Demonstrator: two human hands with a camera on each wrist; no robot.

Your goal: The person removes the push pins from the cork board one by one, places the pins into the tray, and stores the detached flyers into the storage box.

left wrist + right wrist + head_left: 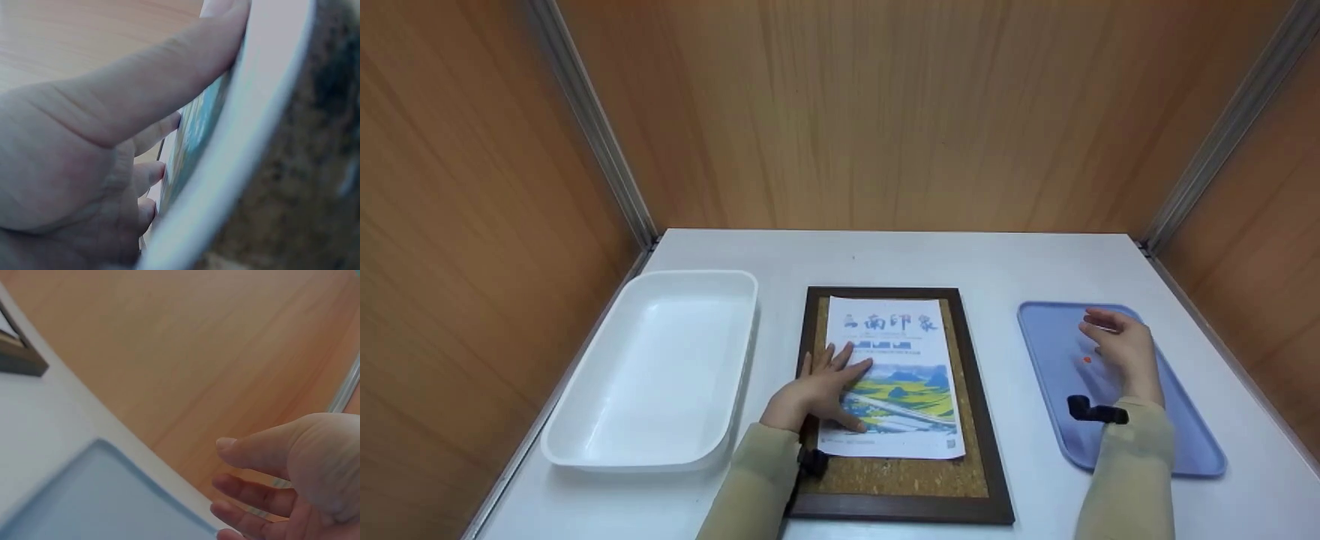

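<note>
While the left hand (817,390) lies flat with fingers spread on the lower left part of the printed sheet (894,375), it pins the paper onto the cork board (896,405), probably so the sheet cannot slide. That hand grips nothing; its straight fingers only press, as the left wrist view also shows. The sheet rests inside the board's dark frame, towards its far edge, with bare cork showing nearest the person. To the right of the board, the right hand (1117,349) hovers over the blue tray (1185,442), fingers loosely extended and holding nothing, close to a small orange thing (1086,360) lying on it, too small to identify. Left of the board sits a white tub (660,367).
</note>
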